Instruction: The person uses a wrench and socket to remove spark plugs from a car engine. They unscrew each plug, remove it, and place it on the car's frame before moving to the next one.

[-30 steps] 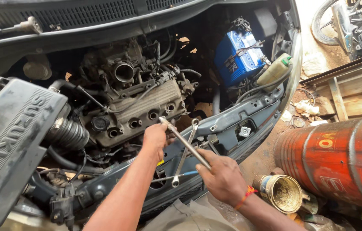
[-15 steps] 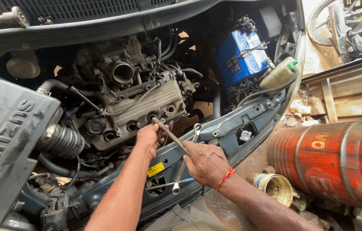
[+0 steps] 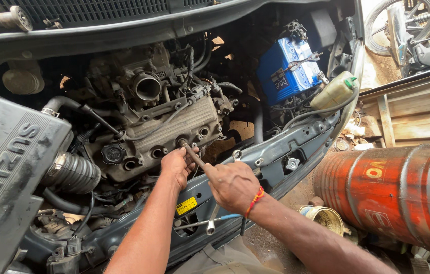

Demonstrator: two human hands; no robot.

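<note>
Nearest, a small open tin can (image 3: 325,218) stands on the ground just beside the orange drum (image 3: 403,195); its contents cannot be made out. Above the front crossmember (image 3: 276,152), the right hand (image 3: 233,185) is closed around the long socket wrench (image 3: 194,158), whose far end sits in a plug hole of the valve cover (image 3: 174,129). The left hand (image 3: 177,165) pinches the shaft near that hole; beyond the cover sits a blue battery (image 3: 283,71).

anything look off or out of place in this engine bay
Yes: a spanner lies loose on the front crossmember below the right hand, and the air box sits tilted off to the side, its hose unattached.
</note>
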